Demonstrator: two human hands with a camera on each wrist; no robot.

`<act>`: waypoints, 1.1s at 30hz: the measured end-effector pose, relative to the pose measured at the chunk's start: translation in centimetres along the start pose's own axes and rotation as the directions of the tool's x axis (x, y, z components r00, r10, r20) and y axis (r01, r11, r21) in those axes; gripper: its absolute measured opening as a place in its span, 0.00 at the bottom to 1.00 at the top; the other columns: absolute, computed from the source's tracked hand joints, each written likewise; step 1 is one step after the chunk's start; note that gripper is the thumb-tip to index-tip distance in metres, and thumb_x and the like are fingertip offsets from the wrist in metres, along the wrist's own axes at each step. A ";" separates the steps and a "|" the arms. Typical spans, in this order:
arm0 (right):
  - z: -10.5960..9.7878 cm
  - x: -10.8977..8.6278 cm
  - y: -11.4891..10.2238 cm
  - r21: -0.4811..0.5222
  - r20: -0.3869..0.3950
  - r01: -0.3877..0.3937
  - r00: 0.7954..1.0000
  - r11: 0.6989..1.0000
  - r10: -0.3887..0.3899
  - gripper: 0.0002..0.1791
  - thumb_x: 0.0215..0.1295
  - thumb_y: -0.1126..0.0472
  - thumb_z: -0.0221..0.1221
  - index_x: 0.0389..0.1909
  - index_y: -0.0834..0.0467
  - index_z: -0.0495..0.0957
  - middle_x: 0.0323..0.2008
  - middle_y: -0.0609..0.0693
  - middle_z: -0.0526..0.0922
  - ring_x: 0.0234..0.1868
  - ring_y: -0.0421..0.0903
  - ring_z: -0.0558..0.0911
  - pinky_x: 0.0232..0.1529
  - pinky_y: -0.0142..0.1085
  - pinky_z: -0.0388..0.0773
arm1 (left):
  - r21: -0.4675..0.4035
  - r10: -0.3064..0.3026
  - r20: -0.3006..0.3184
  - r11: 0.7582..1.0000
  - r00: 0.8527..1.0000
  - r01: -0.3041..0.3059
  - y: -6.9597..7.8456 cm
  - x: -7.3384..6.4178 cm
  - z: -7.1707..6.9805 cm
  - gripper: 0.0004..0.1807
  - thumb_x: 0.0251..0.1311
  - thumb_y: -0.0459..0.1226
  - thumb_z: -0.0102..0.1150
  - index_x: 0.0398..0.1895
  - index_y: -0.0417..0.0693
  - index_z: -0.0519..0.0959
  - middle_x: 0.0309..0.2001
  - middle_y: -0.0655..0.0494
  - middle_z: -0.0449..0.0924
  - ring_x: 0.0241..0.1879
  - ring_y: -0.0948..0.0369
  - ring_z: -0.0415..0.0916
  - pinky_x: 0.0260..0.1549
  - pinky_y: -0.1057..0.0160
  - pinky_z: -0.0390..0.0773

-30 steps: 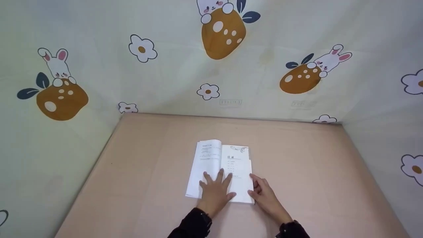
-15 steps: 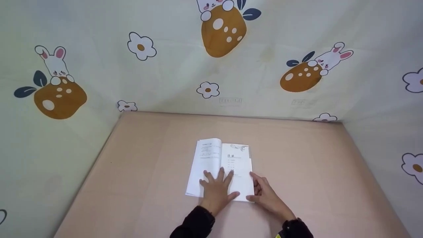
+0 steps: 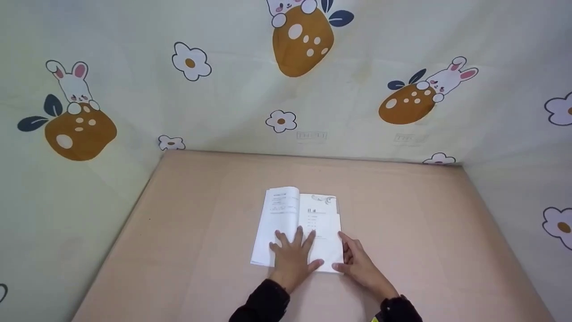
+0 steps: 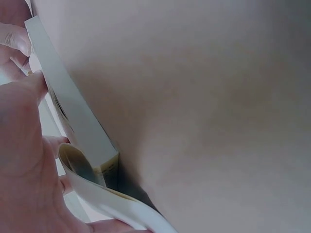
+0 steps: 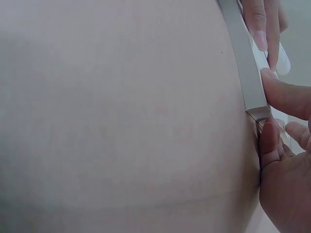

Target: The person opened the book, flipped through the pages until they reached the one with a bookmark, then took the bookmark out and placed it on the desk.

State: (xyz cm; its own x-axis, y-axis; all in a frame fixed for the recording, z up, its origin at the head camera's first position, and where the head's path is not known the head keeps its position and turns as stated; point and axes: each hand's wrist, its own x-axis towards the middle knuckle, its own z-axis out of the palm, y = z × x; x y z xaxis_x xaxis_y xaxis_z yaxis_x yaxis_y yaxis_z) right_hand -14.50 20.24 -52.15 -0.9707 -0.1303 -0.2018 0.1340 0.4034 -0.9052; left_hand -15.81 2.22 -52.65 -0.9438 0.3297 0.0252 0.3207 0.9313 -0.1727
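Observation:
An open book (image 3: 325, 250) lies on the table, its left pages (image 3: 277, 223) curving up beside the spine and its right page printed with a heading and short lines. My left hand (image 3: 291, 261) rests across the middle with fingers spread, pressing both sides near the spine. At the right edge, my right hand (image 3: 364, 270) pinches the book, thumb (image 5: 286, 97) on the page and curled fingers beside the edge. In the left wrist view the thick page block (image 4: 73, 97) shows side-on, the curled left pages (image 4: 112, 199) lifting away from it.
A pale brown table surface (image 3: 201, 223) spreads around the book. Fabric walls (image 3: 232, 89) printed with rabbits, brown fruits and white flowers rise at the back and both sides. Dark sleeves (image 3: 263, 302) cover the wrists.
My right thumb has slid slightly left onto the page, and the left thumb has shifted a little right. The head view has tilted slightly. The book stays open at the same pages.

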 end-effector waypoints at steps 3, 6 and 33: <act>0.1 -0.2 -0.4 0.005 -0.009 0.012 1.000 1.000 -0.012 0.45 0.52 0.72 0.62 0.69 0.68 0.49 0.42 0.59 0.62 0.37 0.48 0.67 0.31 0.26 0.67 | 0.002 0.000 0.020 1.000 1.000 0.000 0.0 0.0 0.0 0.40 0.54 0.72 0.34 0.69 0.70 0.58 0.67 0.57 0.64 0.57 0.36 0.67 0.44 0.42 0.76; 0.3 0.3 0.7 -0.006 -0.027 0.025 0.999 1.000 -0.026 0.48 0.51 0.71 0.63 0.70 0.66 0.47 0.43 0.58 0.63 0.37 0.47 0.68 0.31 0.26 0.68 | -0.005 -0.001 0.025 1.000 1.000 0.001 0.0 0.0 0.2 0.40 0.54 0.72 0.34 0.69 0.70 0.58 0.67 0.57 0.63 0.58 0.36 0.67 0.45 0.41 0.76; 0.8 1.1 2.5 -0.091 -0.092 0.041 0.995 0.995 -0.049 0.42 0.55 0.56 0.65 0.67 0.66 0.57 0.38 0.54 0.64 0.33 0.43 0.64 0.31 0.25 0.62 | -0.191 0.069 0.043 0.980 0.997 -0.060 -1.1 -0.1 0.3 0.45 0.42 0.73 0.48 0.65 0.69 0.65 0.68 0.52 0.62 0.56 0.30 0.64 0.43 0.39 0.75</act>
State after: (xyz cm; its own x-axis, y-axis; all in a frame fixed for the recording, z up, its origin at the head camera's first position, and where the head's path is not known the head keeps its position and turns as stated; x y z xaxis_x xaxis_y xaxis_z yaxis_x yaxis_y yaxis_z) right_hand -15.08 20.33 -54.93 -0.9903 -0.0663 -0.1219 0.0756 0.4782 -0.8750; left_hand -16.10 1.13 -52.73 -0.9218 0.3866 -0.0291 0.3863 0.9222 0.0171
